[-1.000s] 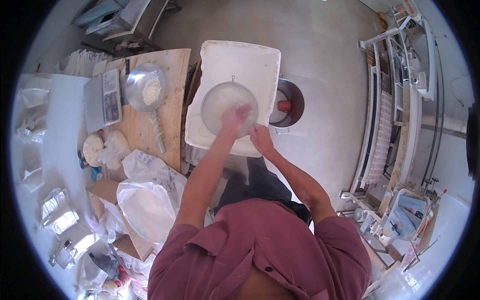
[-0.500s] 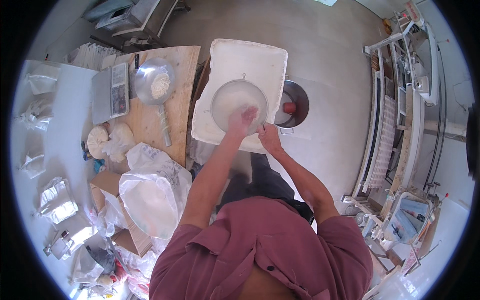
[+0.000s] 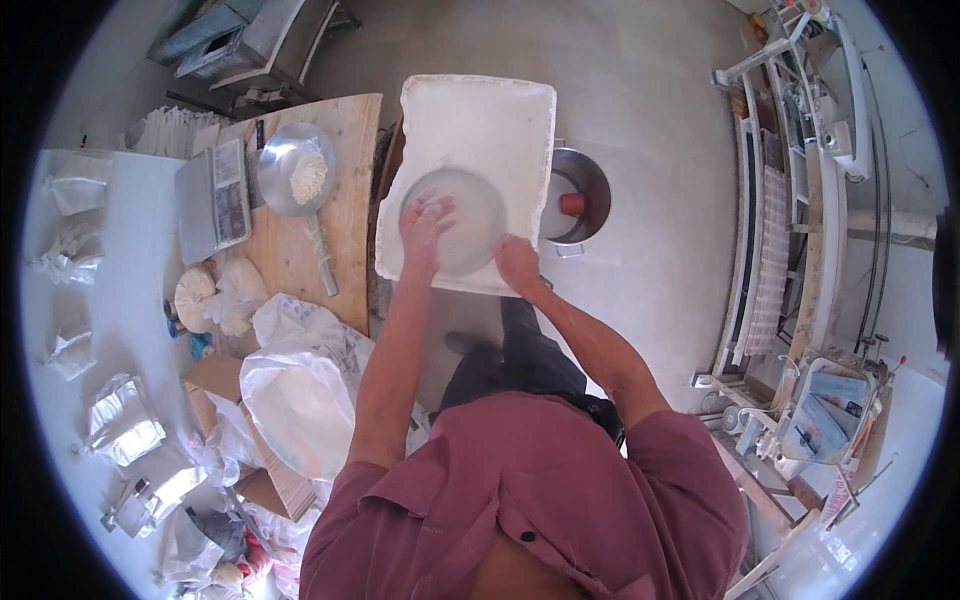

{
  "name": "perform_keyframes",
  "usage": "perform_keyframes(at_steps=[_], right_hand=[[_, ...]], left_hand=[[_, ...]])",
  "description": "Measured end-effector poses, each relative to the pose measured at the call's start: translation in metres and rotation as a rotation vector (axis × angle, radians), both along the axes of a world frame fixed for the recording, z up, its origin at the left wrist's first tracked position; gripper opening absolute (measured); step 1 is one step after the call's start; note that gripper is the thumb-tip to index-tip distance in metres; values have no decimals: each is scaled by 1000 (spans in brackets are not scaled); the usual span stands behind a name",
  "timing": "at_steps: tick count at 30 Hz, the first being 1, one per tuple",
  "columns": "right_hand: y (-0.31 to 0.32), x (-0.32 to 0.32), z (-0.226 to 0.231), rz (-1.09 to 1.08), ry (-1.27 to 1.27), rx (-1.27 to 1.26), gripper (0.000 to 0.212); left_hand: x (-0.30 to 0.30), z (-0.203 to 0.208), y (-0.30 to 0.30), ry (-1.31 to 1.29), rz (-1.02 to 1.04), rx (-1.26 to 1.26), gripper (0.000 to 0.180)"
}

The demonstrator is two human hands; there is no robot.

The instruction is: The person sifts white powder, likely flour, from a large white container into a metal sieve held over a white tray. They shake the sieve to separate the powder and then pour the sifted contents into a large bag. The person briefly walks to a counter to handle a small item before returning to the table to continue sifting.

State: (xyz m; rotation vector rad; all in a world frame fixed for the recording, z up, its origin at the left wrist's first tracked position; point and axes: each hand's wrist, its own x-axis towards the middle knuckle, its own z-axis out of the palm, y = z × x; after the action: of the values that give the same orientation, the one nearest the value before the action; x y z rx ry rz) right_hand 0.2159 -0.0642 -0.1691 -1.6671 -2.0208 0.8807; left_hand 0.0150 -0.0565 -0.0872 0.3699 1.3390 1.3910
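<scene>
A round sieve (image 3: 475,225) with a pale mesh is over a large whitish tub (image 3: 480,110), its outline smeared by motion. My right hand (image 3: 517,265) is closed around the near right side of the sieve, where a small part of its handle shows beside my wrist. Over the left part of the mesh lies my left hand (image 3: 428,222), fingers apart and dusted white, slightly blurred. Whether it touches the mesh I cannot tell.
On the wooden table (image 3: 345,150) at left are a metal ladle (image 3: 285,165) with pale powder, a scale (image 3: 232,190) and tied bags (image 3: 235,290). Right of the tub stands a steel pot (image 3: 590,185) with a red cup (image 3: 572,204) inside. A metal machine (image 3: 790,230) lines the right wall.
The sieve has shifted left inside the tub, with my right hand moving along. My left hand has swung from the sieve's right part to its left, its fingers spreading.
</scene>
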Motion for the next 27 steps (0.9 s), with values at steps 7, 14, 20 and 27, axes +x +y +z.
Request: perform_keyframes(at_steps=[7, 14, 20, 27], right_hand=[[-1, -5, 21, 42, 16, -159, 35], [5, 0, 36, 13, 94, -180, 39], [3, 7, 48, 47, 118, -149, 37], [18, 12, 37, 35, 153, -68, 38]], left_hand=[[-21, -10, -3, -10, 49, -15, 36], [27, -40, -3, -513, 19, -271, 37], [8, -67, 33, -621, 328, 15, 37], [56, -76, 32, -884, 216, -121, 35]])
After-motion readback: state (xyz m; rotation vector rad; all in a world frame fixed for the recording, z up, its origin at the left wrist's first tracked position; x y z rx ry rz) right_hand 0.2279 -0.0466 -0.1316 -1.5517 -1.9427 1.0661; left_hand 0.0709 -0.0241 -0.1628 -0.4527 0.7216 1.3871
